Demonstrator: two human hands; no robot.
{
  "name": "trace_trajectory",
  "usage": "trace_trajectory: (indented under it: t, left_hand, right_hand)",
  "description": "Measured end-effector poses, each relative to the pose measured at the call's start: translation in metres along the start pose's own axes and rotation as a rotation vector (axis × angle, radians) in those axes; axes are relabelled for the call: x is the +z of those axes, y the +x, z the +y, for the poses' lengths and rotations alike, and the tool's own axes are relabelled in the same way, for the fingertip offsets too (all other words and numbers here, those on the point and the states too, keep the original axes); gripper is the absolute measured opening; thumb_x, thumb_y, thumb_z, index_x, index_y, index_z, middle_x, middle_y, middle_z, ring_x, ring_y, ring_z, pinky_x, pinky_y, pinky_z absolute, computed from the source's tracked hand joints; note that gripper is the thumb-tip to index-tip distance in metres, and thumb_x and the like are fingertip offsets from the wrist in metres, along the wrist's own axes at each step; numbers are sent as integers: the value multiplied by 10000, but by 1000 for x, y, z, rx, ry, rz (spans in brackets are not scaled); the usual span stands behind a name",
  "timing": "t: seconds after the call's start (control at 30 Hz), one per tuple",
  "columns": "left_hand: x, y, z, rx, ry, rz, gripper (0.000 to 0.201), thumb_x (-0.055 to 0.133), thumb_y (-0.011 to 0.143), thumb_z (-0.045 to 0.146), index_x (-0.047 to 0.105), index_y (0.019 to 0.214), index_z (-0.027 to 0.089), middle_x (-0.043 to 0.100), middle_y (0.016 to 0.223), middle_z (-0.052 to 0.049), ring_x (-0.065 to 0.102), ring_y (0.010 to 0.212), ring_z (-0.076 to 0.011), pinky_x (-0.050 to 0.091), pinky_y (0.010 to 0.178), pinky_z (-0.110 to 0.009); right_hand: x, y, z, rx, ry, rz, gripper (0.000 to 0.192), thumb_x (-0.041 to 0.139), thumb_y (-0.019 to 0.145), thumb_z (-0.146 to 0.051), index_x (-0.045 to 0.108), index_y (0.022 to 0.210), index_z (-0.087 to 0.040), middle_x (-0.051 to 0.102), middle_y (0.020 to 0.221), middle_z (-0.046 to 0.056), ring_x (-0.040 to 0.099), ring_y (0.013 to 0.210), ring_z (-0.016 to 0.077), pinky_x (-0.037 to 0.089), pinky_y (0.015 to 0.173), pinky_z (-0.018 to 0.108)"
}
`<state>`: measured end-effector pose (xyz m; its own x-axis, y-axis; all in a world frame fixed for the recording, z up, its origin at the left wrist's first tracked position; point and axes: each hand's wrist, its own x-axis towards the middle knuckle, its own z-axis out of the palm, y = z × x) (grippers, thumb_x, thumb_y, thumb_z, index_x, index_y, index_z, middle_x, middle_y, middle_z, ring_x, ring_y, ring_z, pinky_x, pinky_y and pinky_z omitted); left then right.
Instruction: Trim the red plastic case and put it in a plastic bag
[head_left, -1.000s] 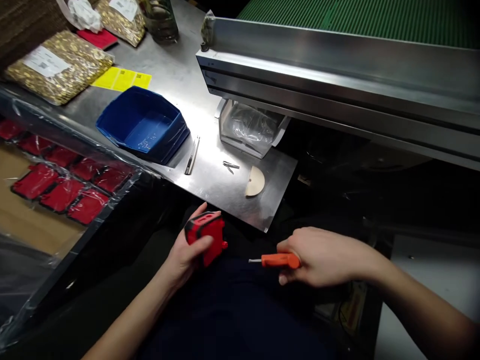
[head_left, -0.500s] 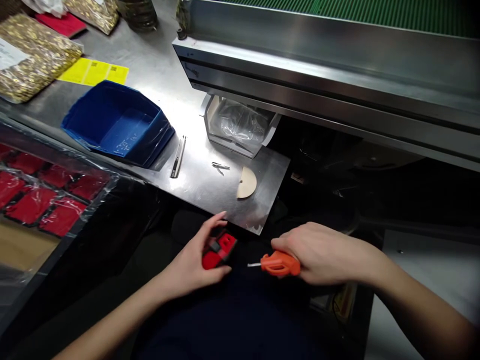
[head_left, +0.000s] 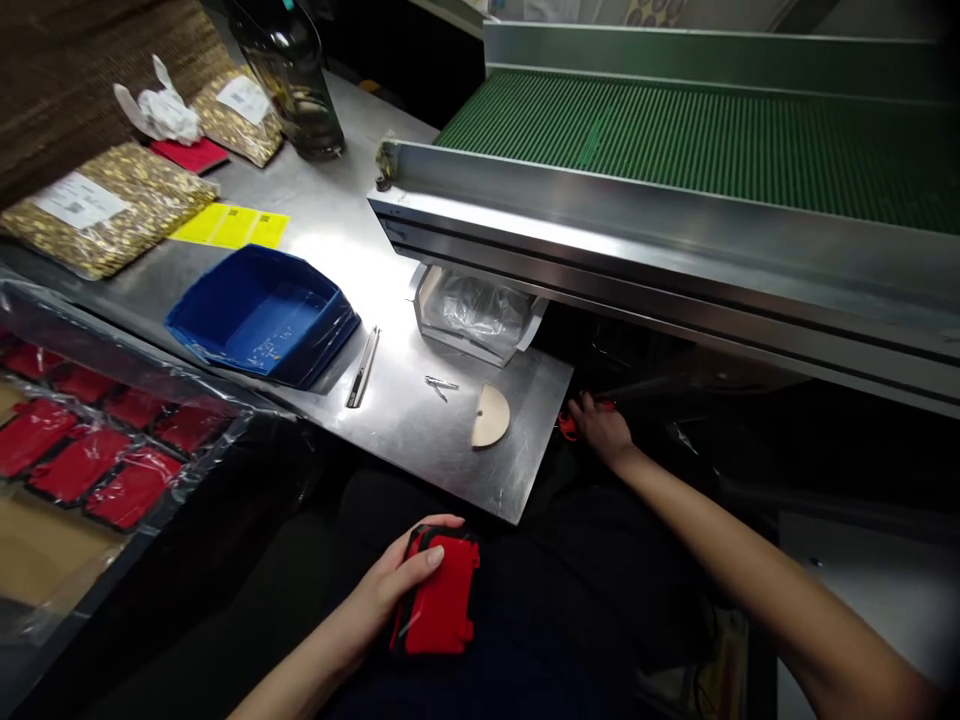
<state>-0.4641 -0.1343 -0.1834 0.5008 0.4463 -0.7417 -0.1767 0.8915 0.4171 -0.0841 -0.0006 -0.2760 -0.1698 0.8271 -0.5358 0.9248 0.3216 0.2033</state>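
My left hand [head_left: 401,575] is closed around a red and black plastic case [head_left: 442,600], its thumb pressed on the broad red face. The case is held low in front of my lap, its red side facing up. Further out, beyond the table's right corner, my right hand [head_left: 604,430] is closed on an orange-handled tool [head_left: 568,427]. Most of that handle is covered by the fingers. Nearest on the metal table [head_left: 420,460] are a half-round beige disc [head_left: 491,417], a small pair of nail clippers [head_left: 441,386] and a utility knife [head_left: 364,368].
A blue bin [head_left: 262,315] and a pale bin with clear plastic bags [head_left: 480,308] stand on the table. Bags of brass parts [head_left: 112,215] lie at left. A conveyor [head_left: 675,150] runs along the back right. Red cases [head_left: 82,465] fill a box at left.
My right hand has moved forward and right with the orange-handled tool, away from my left hand. The case in my left hand has turned, showing its broad red face. The view has tilted up.
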Motion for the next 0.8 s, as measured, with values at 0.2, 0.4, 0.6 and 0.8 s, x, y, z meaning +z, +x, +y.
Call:
trace_trajectory:
  t: [0.2, 0.4, 0.6, 0.8]
  left_hand:
    - [1, -1, -3, 74, -96, 87, 616, 767, 878, 526, 536, 1368, 232, 697, 1146, -126, 669, 1069, -319, 524, 888, -388]
    - [15, 6, 6, 118, -245, 176, 633, 723, 903, 572, 539, 1397, 222, 670, 1242, -151, 657, 1103, -344, 556, 865, -397]
    - [41, 46, 8, 148, -81, 156, 610, 605, 947, 678, 633, 1269, 160, 686, 1144, -144, 656, 944, -272, 552, 808, -350]
    - [38, 73, 28, 456, 710, 203, 540, 523, 1017, 611, 523, 1382, 214, 658, 1185, -101, 637, 1055, -264, 506, 947, -381]
  right_hand:
    - [-11, -13, -2, 68, 155, 23, 556, 290, 985, -62, 466, 1504, -161, 481, 1506, 236, 642, 1112, 323, 524, 771, 386]
    - [-62, -77, -24, 235, 479, 11, 425, 327, 1065, -290, 605, 1328, -106, 635, 1274, 239, 665, 1058, 333, 541, 804, 414]
    - [-73, -139, -113, -232, 1753, -416, 546, 470, 1023, -583, 538, 1441, -239, 710, 1184, 78, 705, 961, 188, 546, 823, 274]
    - [-33, -137, -152, 178, 2334, -249, 765, 645, 882, -664, 505, 1377, -98, 714, 1142, 162, 709, 901, 251, 522, 695, 301]
